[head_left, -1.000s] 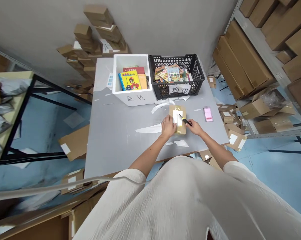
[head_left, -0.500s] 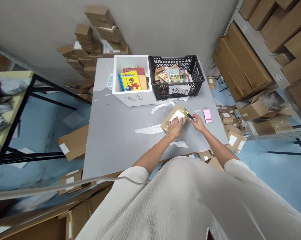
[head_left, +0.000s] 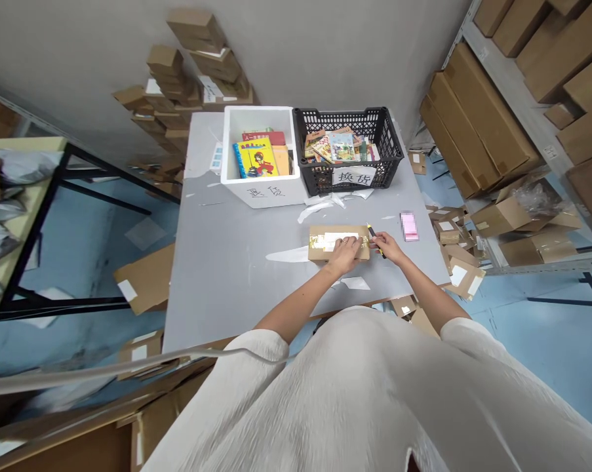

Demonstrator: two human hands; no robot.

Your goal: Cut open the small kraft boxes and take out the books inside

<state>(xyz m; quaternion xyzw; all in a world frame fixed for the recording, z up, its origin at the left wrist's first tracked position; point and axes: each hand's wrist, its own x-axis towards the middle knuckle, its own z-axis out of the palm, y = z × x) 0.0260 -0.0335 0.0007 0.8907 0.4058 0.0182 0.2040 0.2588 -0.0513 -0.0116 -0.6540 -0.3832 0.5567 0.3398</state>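
Note:
A small cardboard box (head_left: 316,252) with shiny tape and a white label lies lengthwise across the grey table (head_left: 227,275). My left hand (head_left: 345,254) rests on its right half, fingers lying apart over the top and the label; the thumb is hard to make out. At the box's right end is my right hand (head_left: 389,246), closed around a black and yellow utility knife (head_left: 371,229). The knife slants, one end pointing up and left past my fingers. Some of my right fingers are close to the box end; whether they touch it I cannot tell.
Behind the box stand a white foam bin (head_left: 259,193) and a black plastic crate (head_left: 394,157), both holding books. A pink-screened phone (head_left: 409,226) lies to the right. Torn white paper (head_left: 355,283) is scattered about. Shelves with boxes flank the table.
The box has turned from slanted to lying straight across the table. My right hand has shifted slightly right and down, with the knife now tilted more steeply beside the box end.

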